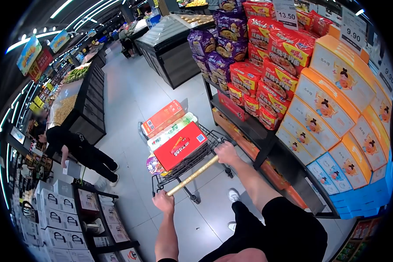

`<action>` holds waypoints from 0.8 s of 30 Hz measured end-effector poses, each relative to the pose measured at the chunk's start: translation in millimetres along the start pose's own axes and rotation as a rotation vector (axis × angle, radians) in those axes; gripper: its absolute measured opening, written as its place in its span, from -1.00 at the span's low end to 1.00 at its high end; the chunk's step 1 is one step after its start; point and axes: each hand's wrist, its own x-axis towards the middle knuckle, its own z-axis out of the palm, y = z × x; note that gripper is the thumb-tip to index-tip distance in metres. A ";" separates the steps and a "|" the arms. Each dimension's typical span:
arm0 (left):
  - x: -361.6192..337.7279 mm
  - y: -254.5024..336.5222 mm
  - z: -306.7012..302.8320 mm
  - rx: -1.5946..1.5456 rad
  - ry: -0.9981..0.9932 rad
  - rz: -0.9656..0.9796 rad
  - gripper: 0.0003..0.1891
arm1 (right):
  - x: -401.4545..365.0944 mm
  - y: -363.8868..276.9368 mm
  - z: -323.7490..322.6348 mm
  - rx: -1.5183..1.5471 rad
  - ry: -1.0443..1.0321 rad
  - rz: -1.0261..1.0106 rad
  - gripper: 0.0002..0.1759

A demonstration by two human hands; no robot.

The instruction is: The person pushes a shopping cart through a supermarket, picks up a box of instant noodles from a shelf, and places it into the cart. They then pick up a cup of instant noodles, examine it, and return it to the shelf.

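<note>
A shopping cart stands in front of me, its yellowish handle bar running at a slant between my hands. My left hand is wrapped round the bar's left end. Round the right end my right hand is closed. Inside the cart lie a red box with a QR code, a white and green pack behind it, and an orange-red box at the far end. A colourful round-looking package is at the cart's left side, partly hidden.
Stacked purple and red noodle packs and orange-white cartons line the right. At left a person in black stands beside a produce stand, near stacked white boxes. A tiled aisle runs ahead past a dark display counter.
</note>
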 end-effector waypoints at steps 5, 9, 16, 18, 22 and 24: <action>63.0 -23.2 52.4 0.024 -0.036 -0.004 -0.89 | 70.9 17.5 30.2 -0.006 0.029 0.014 -0.75; 121.5 -33.7 81.4 0.034 -0.037 0.003 -0.89 | 129.1 30.7 54.4 0.061 0.044 0.039 -0.77; 212.7 -60.8 148.0 0.079 -0.149 0.023 -0.88 | 218.7 50.7 76.3 0.072 0.171 0.026 -0.77; 237.7 -68.9 163.4 0.107 -0.147 0.042 -0.89 | 241.0 53.6 83.3 0.087 0.166 0.029 -0.77; 289.3 -89.6 198.3 0.113 -0.159 0.063 -0.89 | 286.4 57.9 101.6 0.133 0.147 0.072 -0.80; 314.9 -99.0 212.7 0.133 -0.163 0.058 -0.89 | 307.7 56.6 109.3 0.139 0.169 0.076 -0.80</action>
